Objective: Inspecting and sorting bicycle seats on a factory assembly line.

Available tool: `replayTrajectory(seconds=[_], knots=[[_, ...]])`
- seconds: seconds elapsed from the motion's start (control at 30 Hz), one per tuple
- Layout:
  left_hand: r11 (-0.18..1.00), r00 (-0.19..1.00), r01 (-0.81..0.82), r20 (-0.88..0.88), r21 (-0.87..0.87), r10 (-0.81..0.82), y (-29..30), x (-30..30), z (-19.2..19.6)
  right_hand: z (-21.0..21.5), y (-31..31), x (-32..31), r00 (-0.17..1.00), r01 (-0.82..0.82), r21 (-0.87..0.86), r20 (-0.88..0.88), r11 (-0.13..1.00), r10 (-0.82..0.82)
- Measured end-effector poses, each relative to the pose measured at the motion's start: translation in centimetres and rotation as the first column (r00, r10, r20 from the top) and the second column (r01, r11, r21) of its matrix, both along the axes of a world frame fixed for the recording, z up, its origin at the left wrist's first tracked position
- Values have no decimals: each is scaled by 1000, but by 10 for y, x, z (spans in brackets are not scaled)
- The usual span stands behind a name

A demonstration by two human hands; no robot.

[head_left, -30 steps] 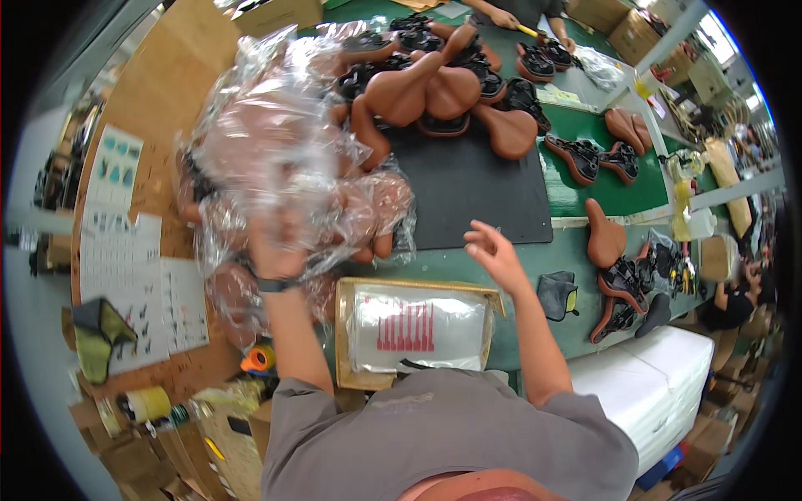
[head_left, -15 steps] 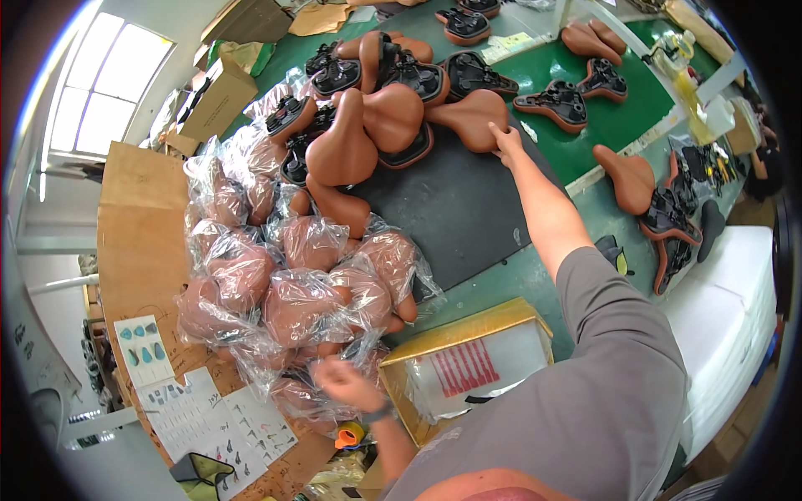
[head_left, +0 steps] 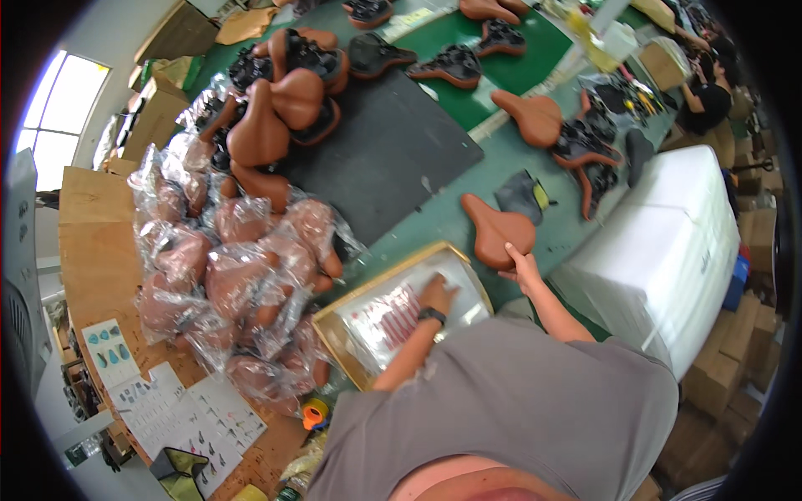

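My right hand [head_left: 525,271] grips a brown bicycle saddle [head_left: 499,234] by its wide rear edge. The saddle is held top side up, with its nose pointing away from me. My left hand [head_left: 436,296], with a dark band on its wrist, is over the shallow cardboard box [head_left: 341,355]. Its fingers are spread and rest on the clear plastic bags [head_left: 376,321] with red print inside. To the left lies a heap of saddles wrapped in clear plastic [head_left: 234,280]. Beyond that heap, unwrapped brown saddles [head_left: 259,129] are piled, some with black undersides up.
A black mat [head_left: 380,150] covers the middle of the green table. More saddles [head_left: 535,121] and a dark pouch [head_left: 522,196] lie at the right. A large white wrapped block [head_left: 652,250] stands beside me. Printed sheets [head_left: 184,409] and an orange tape roll [head_left: 315,412] lie at the lower left.
My right hand has brought the saddle from the far pile toward me, to the box's right. My left hand has moved from the wrapped saddles onto the plastic bags. My view has shifted right.
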State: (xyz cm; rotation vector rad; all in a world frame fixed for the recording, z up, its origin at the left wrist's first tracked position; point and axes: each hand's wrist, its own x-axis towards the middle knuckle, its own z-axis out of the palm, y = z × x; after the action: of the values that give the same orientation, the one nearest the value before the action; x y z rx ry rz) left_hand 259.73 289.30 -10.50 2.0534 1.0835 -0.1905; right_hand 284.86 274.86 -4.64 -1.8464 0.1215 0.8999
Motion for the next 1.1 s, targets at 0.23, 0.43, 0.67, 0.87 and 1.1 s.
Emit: replayTrajectory(seconds=[0.23,0.43,0.67,0.87,1.1], knots=[[975,994,-87,75,204,73,-41,0,-28,21,-86,-41,331,-312,-647,612,696,718],[975,999,39,25,217,-45,-58,6,-46,5,-24,-32,235,-310,-771,506,557,830],[932,997,-42,-47,360,63,-96,4,-14,50,-93,-33,407,-429,-504,633,749,659],[984,993,-111,48,136,106,-83,-1,-22,94,-240,-69,523,-360,-352,691,864,499],[900,998,-68,17,432,67,-104,-5,-8,49,-258,-97,865,-295,-362,292,884,408]])
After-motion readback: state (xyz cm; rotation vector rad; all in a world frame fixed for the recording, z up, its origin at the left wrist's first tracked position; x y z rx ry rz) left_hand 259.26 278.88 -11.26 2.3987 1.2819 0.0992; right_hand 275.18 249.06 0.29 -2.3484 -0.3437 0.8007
